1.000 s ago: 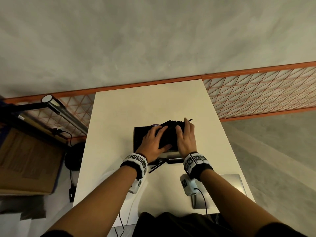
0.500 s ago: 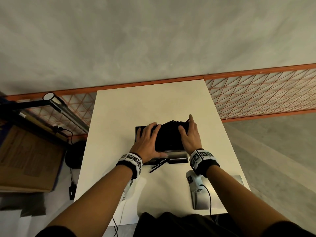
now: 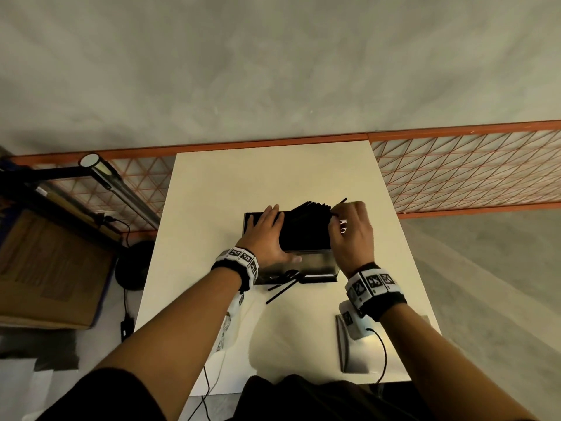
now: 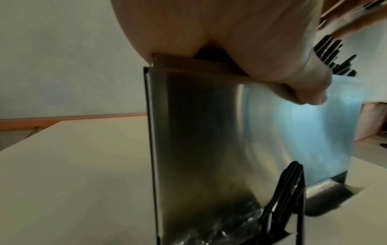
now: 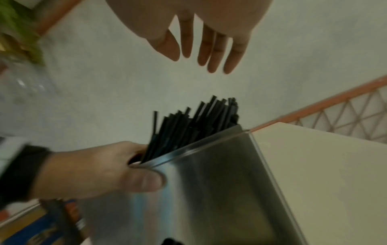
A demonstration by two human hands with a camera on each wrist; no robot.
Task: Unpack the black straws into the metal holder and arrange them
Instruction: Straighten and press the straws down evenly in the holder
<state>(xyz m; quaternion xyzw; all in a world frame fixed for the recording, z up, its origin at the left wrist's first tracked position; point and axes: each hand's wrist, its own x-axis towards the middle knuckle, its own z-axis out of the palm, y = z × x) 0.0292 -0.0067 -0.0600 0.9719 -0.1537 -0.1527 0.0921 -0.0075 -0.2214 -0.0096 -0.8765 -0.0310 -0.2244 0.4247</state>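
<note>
The metal holder (image 3: 315, 264) stands mid-table, a rectangular steel box packed with black straws (image 3: 303, 229) that fan up and to the right. My left hand (image 3: 267, 235) grips its left rim. In the right wrist view the left thumb (image 5: 150, 180) presses the front wall while the fingers dip inside beside the straws (image 5: 188, 126). My right hand (image 3: 349, 229) hovers above the holder's right end with nothing in it. Its fingers (image 5: 211, 54) hang straight over the straw tips. One straw tip pokes out beside it.
A few loose straws (image 3: 282, 287) and crumpled clear wrapping (image 4: 220, 228) lie on the white table (image 3: 273, 177) in front of the holder. A flat metal piece (image 3: 346, 357) sits near the right front edge. An orange mesh rail (image 3: 470, 168) runs behind the table.
My right hand has lifted off the straws and now hangs above the holder's right end. My left hand slid left and took hold of the rim.
</note>
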